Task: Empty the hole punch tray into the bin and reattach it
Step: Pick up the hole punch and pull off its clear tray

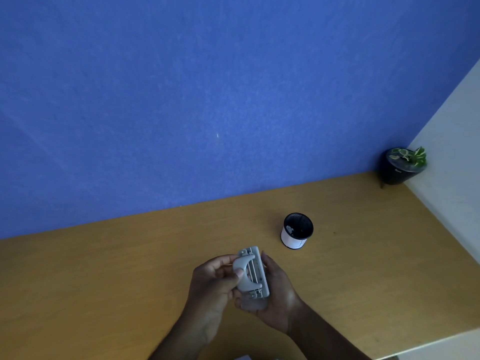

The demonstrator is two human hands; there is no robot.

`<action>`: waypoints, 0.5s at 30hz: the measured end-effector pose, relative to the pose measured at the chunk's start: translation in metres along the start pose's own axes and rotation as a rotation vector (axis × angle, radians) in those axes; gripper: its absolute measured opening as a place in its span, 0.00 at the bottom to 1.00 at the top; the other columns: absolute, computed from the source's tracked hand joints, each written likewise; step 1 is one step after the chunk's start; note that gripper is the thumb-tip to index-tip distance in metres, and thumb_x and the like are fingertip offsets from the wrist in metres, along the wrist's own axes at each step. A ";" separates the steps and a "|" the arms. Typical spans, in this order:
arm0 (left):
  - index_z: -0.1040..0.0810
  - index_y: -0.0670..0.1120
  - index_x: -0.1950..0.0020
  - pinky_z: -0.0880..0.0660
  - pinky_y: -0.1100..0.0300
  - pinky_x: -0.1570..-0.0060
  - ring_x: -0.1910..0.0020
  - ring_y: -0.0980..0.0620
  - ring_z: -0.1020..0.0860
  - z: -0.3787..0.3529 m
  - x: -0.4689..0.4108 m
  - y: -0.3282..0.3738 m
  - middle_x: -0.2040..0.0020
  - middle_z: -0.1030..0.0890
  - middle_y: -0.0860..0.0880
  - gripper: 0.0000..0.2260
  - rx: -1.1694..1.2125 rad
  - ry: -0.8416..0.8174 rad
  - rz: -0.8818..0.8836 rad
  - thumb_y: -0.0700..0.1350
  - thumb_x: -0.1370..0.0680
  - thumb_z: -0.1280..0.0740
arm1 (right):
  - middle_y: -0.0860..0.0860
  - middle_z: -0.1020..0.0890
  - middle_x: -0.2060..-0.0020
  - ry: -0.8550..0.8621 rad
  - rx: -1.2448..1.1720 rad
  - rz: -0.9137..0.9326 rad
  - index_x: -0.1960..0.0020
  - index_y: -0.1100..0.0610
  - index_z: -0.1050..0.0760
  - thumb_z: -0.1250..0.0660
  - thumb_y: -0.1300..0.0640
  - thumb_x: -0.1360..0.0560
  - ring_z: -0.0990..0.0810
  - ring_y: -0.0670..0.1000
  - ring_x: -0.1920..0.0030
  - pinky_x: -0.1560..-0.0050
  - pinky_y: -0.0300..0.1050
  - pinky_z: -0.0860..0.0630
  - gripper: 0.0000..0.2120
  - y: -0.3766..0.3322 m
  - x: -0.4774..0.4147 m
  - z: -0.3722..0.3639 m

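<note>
A person's two bare hands hold a small pale grey hole punch [251, 275] in the lower centre of the frame, raised just above a tan wooden desk [109, 268]. The punch's long axis runs nearly up and down the picture, leaning slightly to the right at its lower end. The left hand [211, 279] grips it from the left, with the thumb pressed on the curved lever and the fingers curled in behind. The right hand [276, 289] cups it from the right and from beneath, fingers wrapped closed along its far edge. At the lower end of the punch, between the two palms, lies a paler blurred shape that may be the tray [253, 305], though it cannot be told whether it is seated, half off, or free. The bin [297, 230], a small round black mesh cup with a white band around its lower half, stands on the desk up and to the right of the hands, apart from them, and nearer the right hand. Pale scraps show inside it at the left. The underside of the punch faces away and is hidden. A potted plant [404, 165] sits in the far right corner, against a blue wall [207, 87].
</note>
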State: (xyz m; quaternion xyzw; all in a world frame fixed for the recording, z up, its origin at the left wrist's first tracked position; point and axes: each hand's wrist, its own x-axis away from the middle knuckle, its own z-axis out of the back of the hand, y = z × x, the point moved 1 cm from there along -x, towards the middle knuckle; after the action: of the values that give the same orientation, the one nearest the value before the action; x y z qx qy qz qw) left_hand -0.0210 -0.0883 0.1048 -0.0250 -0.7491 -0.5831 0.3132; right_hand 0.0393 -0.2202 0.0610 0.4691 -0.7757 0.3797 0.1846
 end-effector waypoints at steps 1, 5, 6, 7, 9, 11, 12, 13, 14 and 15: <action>0.14 0.39 0.41 0.16 0.37 0.42 0.49 0.37 0.12 0.001 -0.001 0.001 0.50 0.11 0.36 0.11 0.045 -0.011 0.015 0.30 0.20 0.29 | 0.58 0.16 0.58 -0.010 -0.004 0.007 0.39 0.61 0.18 0.49 0.35 0.16 0.18 0.54 0.64 0.64 0.48 0.24 0.33 0.001 -0.002 0.002; 0.18 0.36 0.38 0.15 0.51 0.55 0.52 0.41 0.13 0.008 -0.004 0.003 0.45 0.14 0.29 0.10 0.183 -0.028 0.045 0.30 0.19 0.32 | 0.59 0.17 0.55 -0.066 0.041 0.063 0.32 0.64 0.20 0.54 0.34 0.16 0.20 0.54 0.62 0.63 0.48 0.27 0.39 0.002 -0.006 0.008; 0.19 0.35 0.38 0.16 0.52 0.55 0.51 0.41 0.13 0.009 -0.005 0.003 0.43 0.15 0.28 0.11 0.209 -0.026 0.050 0.30 0.19 0.32 | 0.60 0.17 0.55 -0.073 0.057 0.076 0.30 0.65 0.21 0.54 0.33 0.16 0.20 0.54 0.62 0.63 0.48 0.26 0.40 0.001 -0.006 0.009; 0.19 0.35 0.37 0.16 0.52 0.54 0.51 0.40 0.15 0.011 -0.005 0.003 0.43 0.15 0.28 0.11 0.240 -0.029 0.056 0.30 0.19 0.33 | 0.60 0.17 0.55 -0.063 0.076 0.084 0.30 0.66 0.22 0.53 0.32 0.17 0.19 0.54 0.62 0.62 0.49 0.25 0.41 0.001 -0.008 0.012; 0.20 0.35 0.36 0.16 0.52 0.54 0.50 0.40 0.16 0.014 -0.008 0.004 0.46 0.15 0.31 0.12 0.315 -0.039 0.075 0.30 0.18 0.34 | 0.61 0.15 0.53 -0.016 0.094 0.073 0.29 0.67 0.23 0.48 0.31 0.18 0.17 0.56 0.61 0.61 0.50 0.22 0.42 0.000 -0.011 0.018; 0.20 0.36 0.36 0.14 0.54 0.58 0.52 0.43 0.14 0.017 -0.011 0.005 0.49 0.13 0.36 0.12 0.393 -0.043 0.095 0.30 0.17 0.37 | 0.62 0.17 0.53 0.041 0.059 0.059 0.30 0.68 0.24 0.42 0.30 0.19 0.17 0.58 0.61 0.61 0.52 0.21 0.42 -0.002 -0.014 0.024; 0.20 0.36 0.35 0.14 0.54 0.60 0.55 0.45 0.14 0.019 -0.013 0.006 0.51 0.13 0.38 0.13 0.429 -0.036 0.108 0.30 0.16 0.39 | 0.62 0.18 0.55 0.065 0.033 0.053 0.31 0.69 0.23 0.41 0.31 0.20 0.18 0.58 0.63 0.62 0.52 0.20 0.41 -0.003 -0.014 0.026; 0.20 0.36 0.35 0.16 0.54 0.60 0.57 0.46 0.15 0.020 -0.015 0.006 0.52 0.13 0.40 0.14 0.461 -0.023 0.125 0.30 0.16 0.41 | 0.61 0.18 0.58 0.085 0.009 0.049 0.34 0.67 0.23 0.40 0.32 0.20 0.19 0.58 0.65 0.63 0.51 0.21 0.38 -0.004 -0.013 0.026; 0.20 0.36 0.34 0.19 0.53 0.58 0.58 0.46 0.16 0.021 -0.017 0.005 0.53 0.13 0.41 0.15 0.498 -0.007 0.148 0.30 0.15 0.42 | 0.60 0.18 0.61 0.097 -0.012 0.049 0.37 0.65 0.22 0.40 0.33 0.19 0.20 0.57 0.67 0.64 0.50 0.21 0.35 -0.005 -0.012 0.026; 0.20 0.36 0.34 0.22 0.52 0.57 0.59 0.47 0.17 0.022 -0.019 0.005 0.55 0.13 0.41 0.15 0.534 0.003 0.169 0.31 0.15 0.43 | 0.60 0.18 0.62 0.102 -0.022 0.050 0.38 0.64 0.22 0.40 0.33 0.19 0.20 0.57 0.67 0.65 0.49 0.21 0.34 -0.006 -0.012 0.027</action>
State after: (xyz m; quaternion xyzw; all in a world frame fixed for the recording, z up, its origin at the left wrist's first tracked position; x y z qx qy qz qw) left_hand -0.0133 -0.0612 0.0972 -0.0032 -0.8710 -0.3368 0.3576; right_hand 0.0517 -0.2356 0.0385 0.4275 -0.7809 0.3992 0.2192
